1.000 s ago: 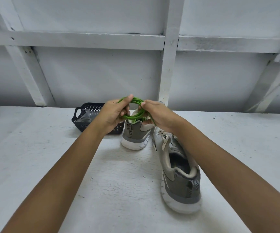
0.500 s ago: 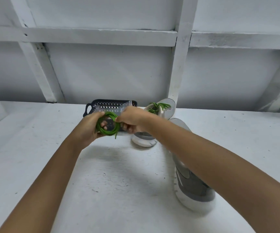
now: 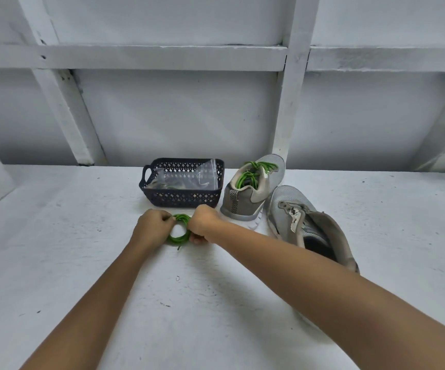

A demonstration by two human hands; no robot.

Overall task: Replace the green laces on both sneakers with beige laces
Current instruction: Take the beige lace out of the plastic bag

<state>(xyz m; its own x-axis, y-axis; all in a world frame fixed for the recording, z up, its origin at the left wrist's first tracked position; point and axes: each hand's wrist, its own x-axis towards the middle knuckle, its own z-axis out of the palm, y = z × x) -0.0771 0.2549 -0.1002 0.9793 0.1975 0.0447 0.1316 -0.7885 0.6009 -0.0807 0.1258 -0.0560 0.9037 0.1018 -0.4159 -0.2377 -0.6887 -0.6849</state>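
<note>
— Where is the lace [image 3: 180, 238] sitting?
— Coiled, just before the basket [image 3: 181, 200]. The left hand [image 3: 153, 227] and right hand [image 3: 202, 222] are both gripping it, fingers curled.
— The sneakers?
— The far sneaker [image 3: 242, 201] is wearing green laces [image 3: 250, 173]; the near sneaker [image 3: 296, 206] is lying unlaced.

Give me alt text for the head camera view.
Left hand and right hand grip a coiled green lace above a white table, in front of a dark basket holding a plastic bag. Beside it stand two grey sneakers: the farther sneaker has green laces, the nearer sneaker none.
</note>
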